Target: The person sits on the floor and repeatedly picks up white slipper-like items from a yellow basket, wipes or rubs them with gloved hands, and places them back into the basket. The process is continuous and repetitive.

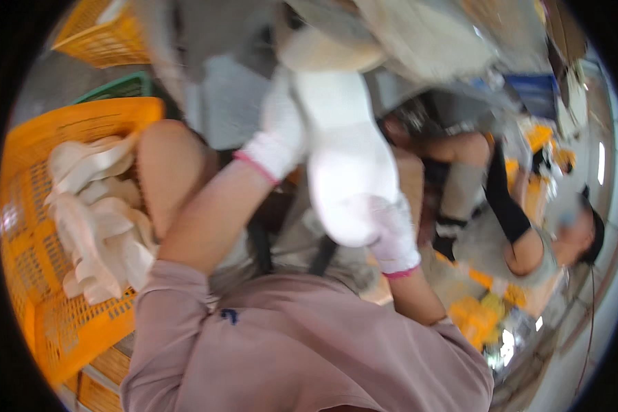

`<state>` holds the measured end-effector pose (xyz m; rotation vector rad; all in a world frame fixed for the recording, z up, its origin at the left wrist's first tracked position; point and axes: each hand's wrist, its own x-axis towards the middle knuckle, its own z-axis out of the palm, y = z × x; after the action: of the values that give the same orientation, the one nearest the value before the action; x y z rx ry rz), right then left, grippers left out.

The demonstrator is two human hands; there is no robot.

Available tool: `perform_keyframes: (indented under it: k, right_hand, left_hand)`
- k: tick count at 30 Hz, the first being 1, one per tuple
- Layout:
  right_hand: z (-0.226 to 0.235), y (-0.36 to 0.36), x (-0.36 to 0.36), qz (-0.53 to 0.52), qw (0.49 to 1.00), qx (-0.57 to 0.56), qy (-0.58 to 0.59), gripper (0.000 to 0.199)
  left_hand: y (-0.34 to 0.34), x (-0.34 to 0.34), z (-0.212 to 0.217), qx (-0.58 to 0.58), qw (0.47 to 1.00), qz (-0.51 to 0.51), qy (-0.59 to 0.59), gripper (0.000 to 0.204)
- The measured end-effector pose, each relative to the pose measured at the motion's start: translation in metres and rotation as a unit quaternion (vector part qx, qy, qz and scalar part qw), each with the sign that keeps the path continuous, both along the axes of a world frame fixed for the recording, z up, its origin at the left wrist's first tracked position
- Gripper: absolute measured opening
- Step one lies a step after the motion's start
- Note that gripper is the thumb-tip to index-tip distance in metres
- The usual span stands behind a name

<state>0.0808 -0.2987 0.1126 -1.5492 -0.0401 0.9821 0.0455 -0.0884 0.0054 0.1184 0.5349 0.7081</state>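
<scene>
A white shoe sole (350,158) is held lengthwise between my gloved hands, its far end up against a pale, round-edged machine part (329,53). My left hand (281,130), in a white knit glove with a pink cuff, grips the sole's left edge near the far end; its fingers are blurred. Round the near, rounded end closes my right hand (395,237), gloved the same way, with its fingers partly behind the sole. On my left, a yellow plastic crate (82,113) holds several more white soles (103,233) in a loose pile.
Beyond the crate are a green crate (120,88) and another yellow crate (110,41). Greyish sheeting and machine casing (426,34) hang over the far side. At right sits another person (522,226) with a black arm sleeve, near yellow items (474,319) and a blue bin (534,93).
</scene>
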Motion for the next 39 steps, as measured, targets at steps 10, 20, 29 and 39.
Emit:
perform_keyframes:
  k: [10, 20, 29, 39]
  right_hand:
    - [-0.077, -0.188, 0.107, 0.157, 0.830, -0.323, -0.427, 0.042]
    - [-0.040, -0.112, 0.048, 0.231, 0.800, -0.153, -0.532, 0.020]
    - [0.053, -0.040, 0.023, 0.002, 0.979, -0.006, -0.202, 0.035]
    - [0.035, -0.015, 0.019, 0.010, 0.857, -0.030, -0.514, 0.041]
  left_hand:
    - [0.000, -0.240, 0.001, 0.588, 0.579, 0.079, 0.559, 0.036]
    - [0.046, -0.436, 0.080, 0.490, 0.268, -0.184, 0.809, 0.067]
    - [-0.069, -0.096, 0.102, 0.852, 0.398, -0.116, 0.321, 0.085]
    - [-0.062, 0.053, 0.021, 0.194, 0.978, -0.070, 0.018, 0.044]
